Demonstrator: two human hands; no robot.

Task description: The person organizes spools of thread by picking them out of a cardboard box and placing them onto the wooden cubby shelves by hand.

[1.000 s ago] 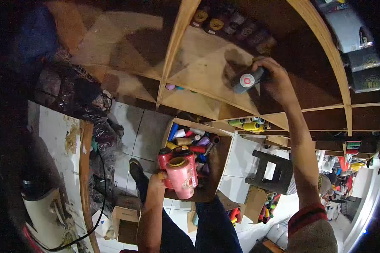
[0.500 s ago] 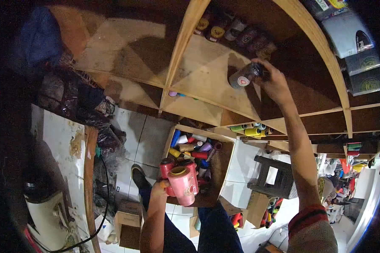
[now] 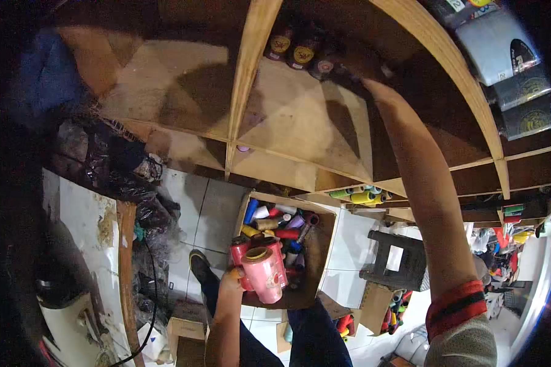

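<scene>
My left hand (image 3: 231, 282) is closed around a cluster of thread cones. A light pink thread cone (image 3: 263, 278) is in front, with darker red-pink thread cones (image 3: 239, 249) behind it. They are over an open cardboard box (image 3: 315, 269) of mixed coloured spools. My right hand (image 3: 360, 61) reaches into the upper shelf compartment, among a row of dark thread cones (image 3: 302, 55) with round labels. Deep shadow hides its fingers, so whether it still grips a cone cannot be made out.
Wooden shelving (image 3: 245, 79) with dividers spans the top. Wrapped light-blue and dark packs (image 3: 502, 52) stand at upper right. A dark plastic stool (image 3: 395, 260) and a box of spools (image 3: 376, 306) are on the tiled floor. Plastic bags (image 3: 153, 208) and a worn white panel (image 3: 82, 226) lie left.
My right hand has moved up and deeper into the shelf with the dark thread cone it was holding. My left hand keeps the pink and red cones over the box. The view shifts slightly.
</scene>
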